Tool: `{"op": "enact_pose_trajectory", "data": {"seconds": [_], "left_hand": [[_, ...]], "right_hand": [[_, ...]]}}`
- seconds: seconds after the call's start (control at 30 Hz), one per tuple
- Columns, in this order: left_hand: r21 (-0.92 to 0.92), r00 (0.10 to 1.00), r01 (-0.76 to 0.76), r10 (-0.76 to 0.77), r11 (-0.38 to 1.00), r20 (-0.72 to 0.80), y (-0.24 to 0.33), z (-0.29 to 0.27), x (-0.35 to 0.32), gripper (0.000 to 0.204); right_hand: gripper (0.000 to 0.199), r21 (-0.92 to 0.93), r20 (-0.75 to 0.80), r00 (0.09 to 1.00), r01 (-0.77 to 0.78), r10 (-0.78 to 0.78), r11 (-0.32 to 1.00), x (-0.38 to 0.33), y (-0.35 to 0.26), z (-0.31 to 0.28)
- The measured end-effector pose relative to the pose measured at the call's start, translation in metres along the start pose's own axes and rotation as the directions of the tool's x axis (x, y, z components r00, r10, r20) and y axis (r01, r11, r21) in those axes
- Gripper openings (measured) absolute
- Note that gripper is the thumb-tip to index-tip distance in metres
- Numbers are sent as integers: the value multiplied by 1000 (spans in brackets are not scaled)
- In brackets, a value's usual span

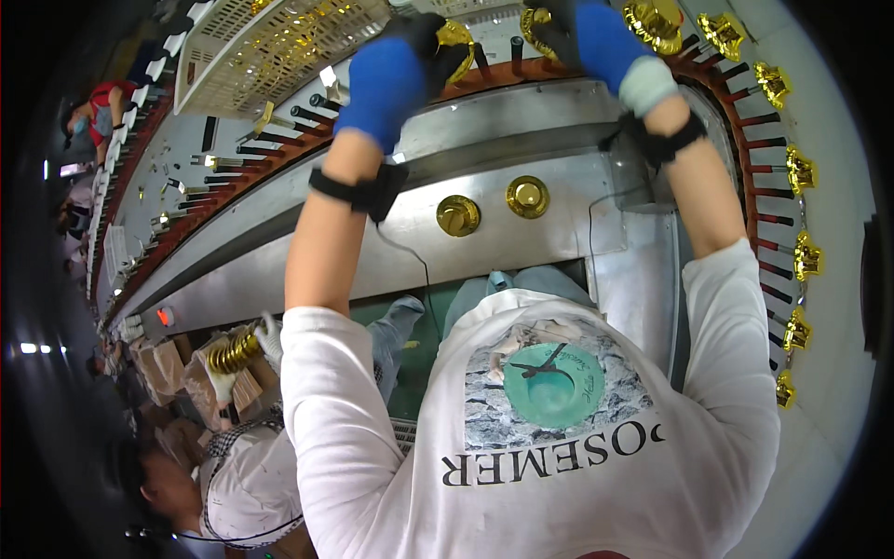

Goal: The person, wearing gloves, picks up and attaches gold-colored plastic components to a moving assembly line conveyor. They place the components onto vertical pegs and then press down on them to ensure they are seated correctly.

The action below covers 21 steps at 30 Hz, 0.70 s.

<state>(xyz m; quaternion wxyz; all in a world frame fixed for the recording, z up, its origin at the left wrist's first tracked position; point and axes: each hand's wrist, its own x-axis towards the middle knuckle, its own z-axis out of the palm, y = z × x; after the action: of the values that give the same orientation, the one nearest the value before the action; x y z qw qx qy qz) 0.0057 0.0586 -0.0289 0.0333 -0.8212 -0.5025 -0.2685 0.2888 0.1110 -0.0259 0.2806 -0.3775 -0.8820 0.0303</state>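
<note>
My left hand (pixel 391 74), in a blue glove with dark fingers, is raised at the top of the view. Its fingers are closed on a shiny gold round part (pixel 455 48). To its right, my right hand (pixel 596 45), gloved the same way, grips another gold round part (pixel 535 30) by its edge. Both hands are over the curved line of dark upright pegs (pixel 517 54), and motion blurs them a little. Two gold flanged cups (pixel 458 215) (pixel 528 197) rest on the metal ledge between my forearms.
A pale plastic basket (pixel 270 61) of gold parts stands at upper left. Gold scalloped parts (pixel 801 170) sit on pegs along the curving red-brown conveyor at right. At lower left, a co-worker's gloved hands hold a stack of gold parts (pixel 233 354) near cardboard boxes (pixel 158 368).
</note>
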Motion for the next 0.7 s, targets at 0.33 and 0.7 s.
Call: {"op": "enact_pose_trajectory", "data": {"seconds": [0.33,0.7], "left_hand": [[-124,815,492,-407,862,413,30,81,-283,53],[219,641,514,-541,829,544,39,125,-271,91]], "right_hand": [[53,294,296,955,-121,29,948,-210,-65,141],[72,98,384,911,-201,149,975,-206,-90,163]]}}
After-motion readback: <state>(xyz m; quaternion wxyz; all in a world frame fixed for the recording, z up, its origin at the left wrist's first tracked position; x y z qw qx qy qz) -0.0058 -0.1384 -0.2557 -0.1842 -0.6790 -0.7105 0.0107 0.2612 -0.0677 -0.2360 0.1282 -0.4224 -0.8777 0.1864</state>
